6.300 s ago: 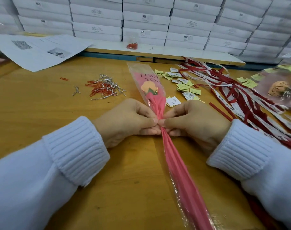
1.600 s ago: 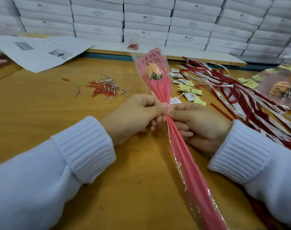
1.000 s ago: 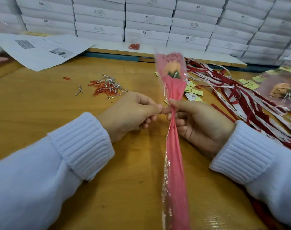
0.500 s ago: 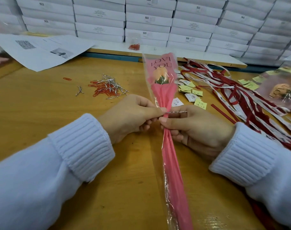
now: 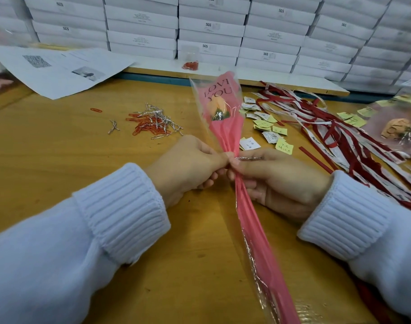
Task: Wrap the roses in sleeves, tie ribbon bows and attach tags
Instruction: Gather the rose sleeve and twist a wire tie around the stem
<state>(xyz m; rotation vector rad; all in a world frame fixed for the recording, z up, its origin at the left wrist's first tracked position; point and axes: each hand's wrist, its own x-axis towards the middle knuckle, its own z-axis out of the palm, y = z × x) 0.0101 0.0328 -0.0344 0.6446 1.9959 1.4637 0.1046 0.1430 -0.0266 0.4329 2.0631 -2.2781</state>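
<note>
head view: pinching the gathered neck of the pink sleeve (image 5: 225, 134) just under the rose (image 5: 217, 108) with the left hand (image 5: 188, 167), with curled fingers and thumb tip hard on the plastic, likely to stop the gathers springing open. wrapping the right hand (image 5: 281, 183) round the sleeve just below, thumb against the left's, and pinning a silver twist tie (image 5: 247, 158) across the neck with its free end pointing right, probably ready for winding. holding the bloom end seemingly raised over the table (image 5: 59, 171), away from the body, with the tail toward the viewer, so as to bring the neck between both hands. spares within reach: twist ties and clips (image 5: 153, 123) to the left, tags (image 5: 267, 127) and ribbons (image 5: 340, 136) to the right, for a bow and tag not yet added.
</note>
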